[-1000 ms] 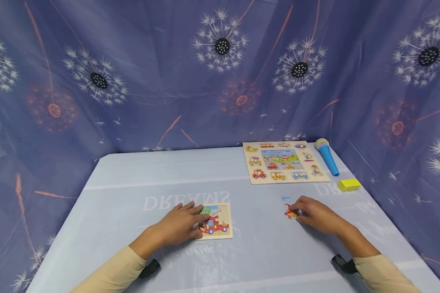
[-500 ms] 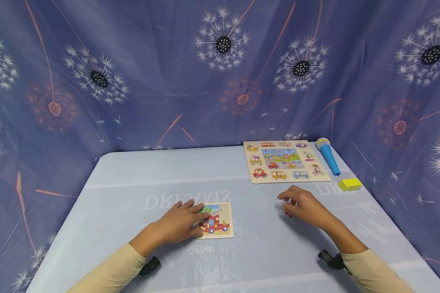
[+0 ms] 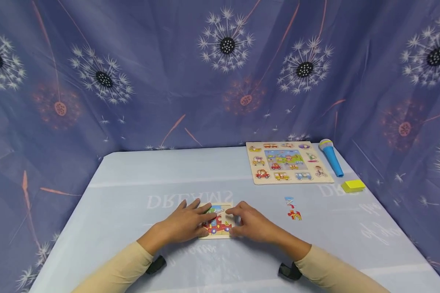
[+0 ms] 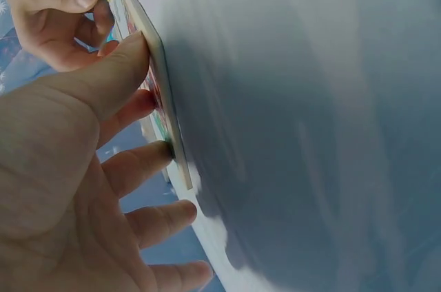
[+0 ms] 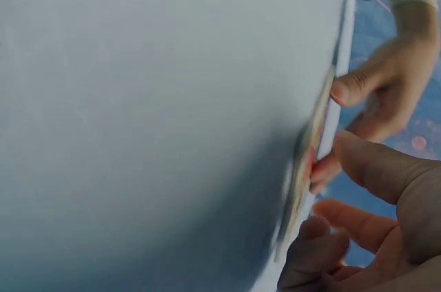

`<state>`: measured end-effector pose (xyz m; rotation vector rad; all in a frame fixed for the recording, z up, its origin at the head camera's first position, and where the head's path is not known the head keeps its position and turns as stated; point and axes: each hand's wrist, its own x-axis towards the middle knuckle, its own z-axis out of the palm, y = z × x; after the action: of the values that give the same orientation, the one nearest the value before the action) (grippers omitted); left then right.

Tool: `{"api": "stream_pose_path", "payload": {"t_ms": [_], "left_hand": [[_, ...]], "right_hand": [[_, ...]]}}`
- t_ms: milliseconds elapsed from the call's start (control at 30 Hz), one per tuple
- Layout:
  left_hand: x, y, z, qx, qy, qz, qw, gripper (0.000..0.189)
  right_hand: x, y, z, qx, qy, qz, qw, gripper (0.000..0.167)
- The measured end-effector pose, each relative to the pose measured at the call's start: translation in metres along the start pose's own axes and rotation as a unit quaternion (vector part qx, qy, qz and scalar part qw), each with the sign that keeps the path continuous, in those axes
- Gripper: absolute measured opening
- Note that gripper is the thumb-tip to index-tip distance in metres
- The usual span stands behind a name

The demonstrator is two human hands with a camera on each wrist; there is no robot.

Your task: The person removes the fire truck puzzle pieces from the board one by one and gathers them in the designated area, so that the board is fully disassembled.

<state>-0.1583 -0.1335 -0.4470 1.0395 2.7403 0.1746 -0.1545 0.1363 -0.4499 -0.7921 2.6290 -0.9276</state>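
A small wooden jigsaw puzzle [image 3: 225,236] with a red truck picture lies on the table. My left hand [image 3: 185,221] rests over its left side, fingers spread, the thumb near the bottom edge. In the left wrist view, thumb and fingertips touch the puzzle's frame [image 4: 172,113]. My right hand [image 3: 253,224] is at the puzzle's right edge, index finger over it, thumb and index finger apart. The right wrist view shows nothing between them; the other fingers are loosely curled. Loose puzzle pieces, one blue with a letter [image 3: 289,200] and one red and yellow [image 3: 295,215], lie to the right.
At the back right lies a larger wooden puzzle board [image 3: 254,179] with vehicle pictures. Beside it are a blue toy microphone [image 3: 332,159] and a yellow block [image 3: 353,186]. A blue dandelion-print curtain [image 3: 161,81] hangs behind the light blue table [image 3: 150,171].
My right hand has moved left, from over the loose pieces to the small puzzle's right edge, uncovering those pieces. My left hand has stayed on the puzzle.
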Motion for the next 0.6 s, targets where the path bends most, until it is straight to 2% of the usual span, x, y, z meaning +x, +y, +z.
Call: {"api": "stream_pose_path", "payload": {"t_ms": [100, 300, 600], "left_hand": [[0.000, 0.001, 0.004, -0.003, 0.002, 0.002, 1.0000, 0.058], [0.000, 0.001, 0.006, 0.008, 0.014, 0.004, 0.9999, 0.057], [-0.001, 0.001, 0.004, 0.013, 0.021, 0.007, 0.9997, 0.057]], "right_hand": [[0.000, -0.003, 0.010, -0.023, -0.020, 0.005, 0.9995, 0.052], [-0.001, -0.007, 0.017, -0.048, -0.018, 0.007, 0.9987, 0.040], [0.008, -0.006, 0.019, -0.024, 0.001, -0.002, 0.9997, 0.026]]}}
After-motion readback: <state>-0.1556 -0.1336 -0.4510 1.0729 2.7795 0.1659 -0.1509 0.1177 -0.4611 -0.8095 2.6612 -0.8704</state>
